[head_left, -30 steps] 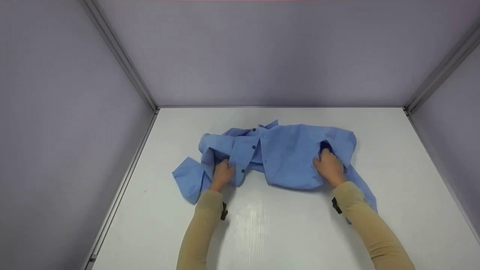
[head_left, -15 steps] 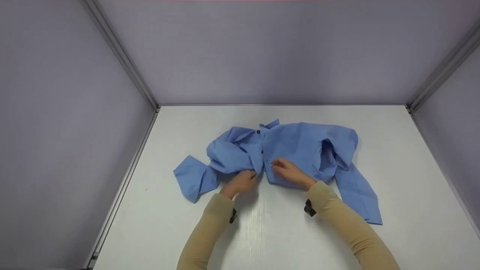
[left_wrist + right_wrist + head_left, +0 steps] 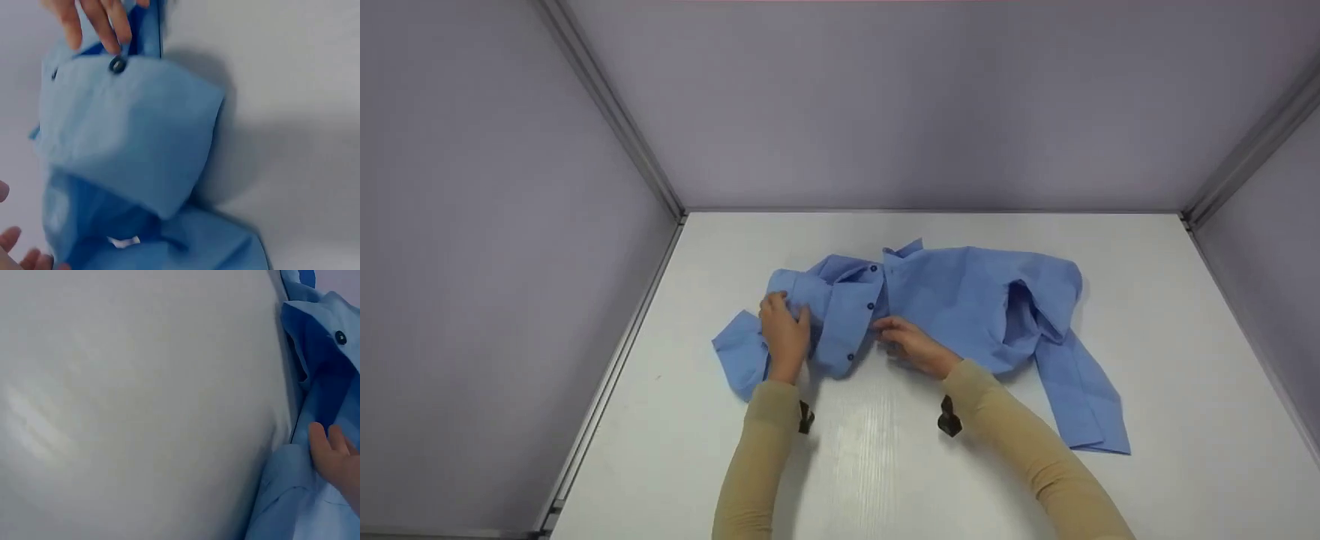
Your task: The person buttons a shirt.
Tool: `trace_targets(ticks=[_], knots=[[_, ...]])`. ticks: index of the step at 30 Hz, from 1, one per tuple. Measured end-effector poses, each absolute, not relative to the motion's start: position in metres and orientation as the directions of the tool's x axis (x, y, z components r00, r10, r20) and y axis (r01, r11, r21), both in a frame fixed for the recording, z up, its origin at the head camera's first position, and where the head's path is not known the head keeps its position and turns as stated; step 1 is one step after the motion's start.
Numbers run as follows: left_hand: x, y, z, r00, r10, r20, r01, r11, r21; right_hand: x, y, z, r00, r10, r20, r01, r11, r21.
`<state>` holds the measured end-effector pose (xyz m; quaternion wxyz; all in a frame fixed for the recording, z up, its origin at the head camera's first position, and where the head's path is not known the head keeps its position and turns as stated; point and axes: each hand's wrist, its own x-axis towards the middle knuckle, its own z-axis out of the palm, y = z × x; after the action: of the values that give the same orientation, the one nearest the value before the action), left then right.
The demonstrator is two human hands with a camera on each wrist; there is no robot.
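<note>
A blue button-up shirt (image 3: 952,292) lies crumpled across the white table, its dark buttons (image 3: 871,306) running down a folded-back front strip. My left hand (image 3: 786,337) is over the shirt's left part, thumb and fingers spread apart and nothing pinched between them. In the left wrist view, its fingertips show at the lower left beside the cloth. My right hand (image 3: 915,346) is at the middle, its fairly straight fingers at the cloth near the buttoned edge. The right wrist view shows the same right hand (image 3: 337,458) against the shirt, some fingers cut off by the frame.
One sleeve (image 3: 1084,397) trails toward the front right, and another blue piece (image 3: 741,352) sticks out at the left. A dark opening (image 3: 1020,315) gapes in the shirt's right part. Grey walls (image 3: 930,105) enclose the white table (image 3: 900,472) at the back and sides.
My right hand has come from the shirt's right opening to the middle. My left hand moved right, then back left, letting go of the cloth. The buttoned strip shifted and lies folded over again.
</note>
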<state>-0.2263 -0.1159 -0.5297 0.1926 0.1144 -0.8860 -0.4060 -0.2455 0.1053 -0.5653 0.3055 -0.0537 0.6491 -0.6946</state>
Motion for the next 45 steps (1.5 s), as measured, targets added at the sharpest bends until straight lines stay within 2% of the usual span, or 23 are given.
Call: trace_targets(ticks=[3,7,10,13,16,19,21,23,26,28,30,32,35,38,41,45], knots=[[-0.229,-0.131,-0.534,-0.919,-0.377,0.112,-0.13,0.562,0.817,-0.246,0.102,-0.565,-0.807,-0.518,-0.284,0.337,-0.008,-0.941],[-0.227,-0.143,-0.539,-0.958,-0.28,-0.058,-0.195,0.491,0.849,-0.245,0.098,-0.559,-0.809,-0.547,-0.215,0.273,-0.026,-0.962],[-0.226,-0.147,-0.541,-0.978,-0.195,-0.069,-0.167,0.543,0.823,-0.24,0.097,-0.542,-0.844,-0.505,-0.18,0.209,-0.002,-0.978],[-0.224,-0.151,-0.538,-0.99,-0.138,-0.04,-0.115,0.59,0.799,-0.242,0.101,-0.534,-0.905,-0.406,-0.126,0.113,0.057,-0.992],[-0.221,-0.158,-0.533,-0.993,-0.115,-0.033,-0.097,0.613,0.784,-0.248,0.113,-0.538,-0.962,-0.272,-0.019,-0.028,0.169,-0.985],[-0.215,-0.166,-0.526,-0.992,-0.09,-0.085,-0.123,0.629,0.767,-0.252,0.128,-0.544,-0.975,-0.198,0.1,-0.163,0.334,-0.928],[-0.212,-0.169,-0.523,-0.989,-0.064,-0.135,-0.141,0.689,0.711,-0.252,0.135,-0.548,-0.963,-0.228,0.143,-0.234,0.453,-0.86],[-0.208,-0.171,-0.52,-0.976,-0.043,-0.214,-0.172,0.754,0.634,-0.25,0.14,-0.551,-0.931,-0.337,0.141,-0.314,0.541,-0.78],[-0.203,-0.17,-0.519,-0.949,-0.046,-0.31,-0.198,0.855,0.479,-0.247,0.146,-0.552,-0.883,-0.461,0.083,-0.382,0.606,-0.697],[-0.201,-0.168,-0.518,-0.935,-0.083,-0.345,-0.231,0.88,0.414,-0.248,0.152,-0.55,-0.881,-0.47,0.061,-0.386,0.636,-0.668],[-0.201,-0.165,-0.517,-0.937,-0.134,-0.323,-0.261,0.881,0.394,-0.252,0.158,-0.545,-0.895,-0.441,0.068,-0.375,0.661,-0.65],[-0.203,-0.161,-0.516,-0.959,-0.166,-0.229,-0.248,0.884,0.397,-0.261,0.163,-0.538,-0.899,-0.423,0.111,-0.395,0.679,-0.619],[-0.211,-0.151,-0.513,-0.99,-0.143,-0.008,-0.134,0.902,0.41,-0.278,0.166,-0.523,-0.885,-0.424,0.192,-0.455,0.705,-0.544],[-0.223,-0.137,-0.514,-0.987,-0.038,0.154,0.024,0.923,0.383,-0.293,0.163,-0.511,-0.871,-0.442,0.215,-0.49,0.746,-0.45],[-0.233,-0.123,-0.519,-0.986,0.063,0.156,0.117,0.923,0.366,-0.303,0.155,-0.506,-0.872,-0.464,0.157,-0.488,0.796,-0.357],[-0.242,-0.103,-0.53,-0.986,0.166,0.032,0.167,0.919,0.357,-0.306,0.142,-0.512,-0.868,-0.491,0.071,-0.493,0.838,-0.235]])
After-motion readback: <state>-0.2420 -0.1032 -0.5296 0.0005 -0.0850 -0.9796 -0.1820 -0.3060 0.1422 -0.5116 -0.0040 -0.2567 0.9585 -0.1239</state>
